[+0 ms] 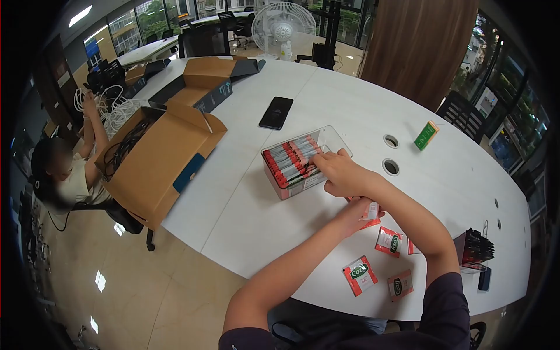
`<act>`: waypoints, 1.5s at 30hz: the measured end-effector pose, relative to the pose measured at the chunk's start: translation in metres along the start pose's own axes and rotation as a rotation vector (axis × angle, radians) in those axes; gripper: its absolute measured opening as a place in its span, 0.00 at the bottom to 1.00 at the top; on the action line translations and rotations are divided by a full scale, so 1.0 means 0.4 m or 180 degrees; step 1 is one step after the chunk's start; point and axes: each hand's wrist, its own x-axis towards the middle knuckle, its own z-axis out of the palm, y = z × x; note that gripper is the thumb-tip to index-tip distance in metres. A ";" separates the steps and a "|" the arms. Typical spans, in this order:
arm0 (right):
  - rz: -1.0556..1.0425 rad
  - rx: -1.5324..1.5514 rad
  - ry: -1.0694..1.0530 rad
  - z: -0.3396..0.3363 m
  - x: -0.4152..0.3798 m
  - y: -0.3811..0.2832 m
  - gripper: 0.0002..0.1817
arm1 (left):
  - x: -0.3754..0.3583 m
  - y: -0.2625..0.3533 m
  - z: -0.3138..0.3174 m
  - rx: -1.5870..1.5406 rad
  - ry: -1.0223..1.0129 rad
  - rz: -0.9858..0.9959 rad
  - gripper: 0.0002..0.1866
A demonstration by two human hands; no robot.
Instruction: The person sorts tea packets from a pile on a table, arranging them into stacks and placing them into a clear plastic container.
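Note:
A clear plastic box (306,188) stands on the white table, packed with rows of red-and-silver sachets (286,163). My right hand (341,173) reaches over the box's right side, its curled fingertips pressed on the sachets at that end. Below it, crossing under my right forearm, my left hand (354,217) is closed on a red-and-white sachet (371,213). Several loose sachets marked "Cozy" lie nearer me, among them one sachet (360,275) facing up and another sachet (389,241) close to my left hand.
A black phone (276,113) lies beyond the box. Open cardboard boxes (157,163) with cables line the left edge, near a seated person (64,175). To the right are a green-orange stand card (426,136), two cable holes (391,167) and a holder of black items (475,251).

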 end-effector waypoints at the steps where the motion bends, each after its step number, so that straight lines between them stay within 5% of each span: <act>1: 0.0047 0.0044 -0.0065 -0.001 -0.001 0.001 0.30 | -0.003 0.003 0.005 0.0014 0.0081 -0.0015 0.11; 3: 0.0145 0.0138 -0.0190 -0.004 -0.008 -0.003 0.31 | -0.007 0.008 0.007 0.0095 0.0087 -0.0009 0.13; 9: -0.0076 -0.0755 0.1076 0.036 -0.042 0.006 0.28 | -0.019 0.012 0.012 0.0316 0.0052 0.0053 0.14; 15: 0.0321 -0.0191 0.0522 0.011 -0.034 0.029 0.15 | 0.007 0.003 -0.008 0.0060 0.0131 -0.0081 0.15; 21: 0.0390 0.0114 0.0817 0.033 -0.004 0.083 0.06 | 0.006 0.012 -0.003 -0.0105 0.0077 0.0054 0.16; 30: 0.0010 -0.0457 0.0984 0.022 -0.010 0.049 0.10 | 0.007 0.006 -0.015 -0.0024 0.0108 0.0037 0.16; 39: -0.0250 -0.0663 0.0884 0.049 -0.040 -0.002 0.38 | -0.023 0.015 0.019 0.0137 0.0417 -0.0012 0.15; 45: 0.0029 -0.0015 0.1246 -0.015 -0.066 -0.011 0.34 | -0.012 0.009 -0.019 0.0021 0.0355 0.0137 0.15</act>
